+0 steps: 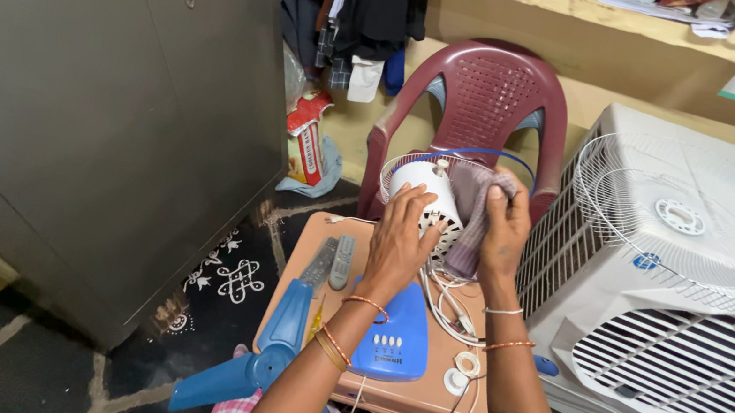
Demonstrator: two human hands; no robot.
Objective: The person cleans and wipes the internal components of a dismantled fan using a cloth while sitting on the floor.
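L hand (402, 235) fingers grip white fan motor (430, 201), R hand (504, 229) fingers pinch cloth (478, 216).

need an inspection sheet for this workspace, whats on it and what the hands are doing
surface: peach stool, crowded
job's things: white fan motor with rear grille; grey cloth against it
clutter: two remotes, blue fan blade, blue fan base
grippers: left hand steadies motor; right hand grips cloth
cables: white cord coiled on stool
surroundings: maroon chair, air cooler bearing front grille, grey cupboard
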